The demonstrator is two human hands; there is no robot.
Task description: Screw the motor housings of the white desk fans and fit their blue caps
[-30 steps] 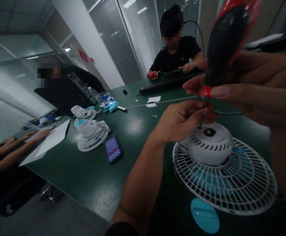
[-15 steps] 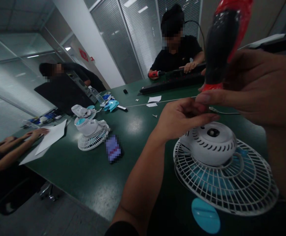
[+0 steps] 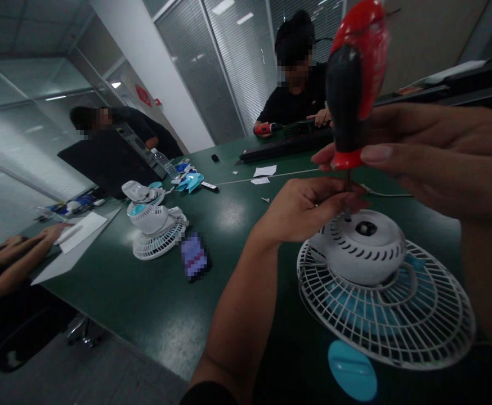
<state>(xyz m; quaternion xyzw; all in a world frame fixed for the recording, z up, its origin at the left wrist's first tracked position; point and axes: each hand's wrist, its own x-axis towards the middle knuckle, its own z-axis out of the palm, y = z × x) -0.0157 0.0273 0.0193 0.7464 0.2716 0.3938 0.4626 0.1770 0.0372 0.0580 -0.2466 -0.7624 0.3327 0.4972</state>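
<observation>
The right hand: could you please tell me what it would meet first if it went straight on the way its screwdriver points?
Most likely the left hand, just below the right hand at the screwdriver shaft; beyond it lies the white fan housing. Exact depth is hard to judge.

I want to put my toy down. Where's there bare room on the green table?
Try the bare table between the pixelated purple thing and the left forearm, or between that purple thing and the table's near edge. It's crowded on the right, with the white fan, screwdriver over it and blue oval piece in front. Around the bottle is cluttered.
</observation>
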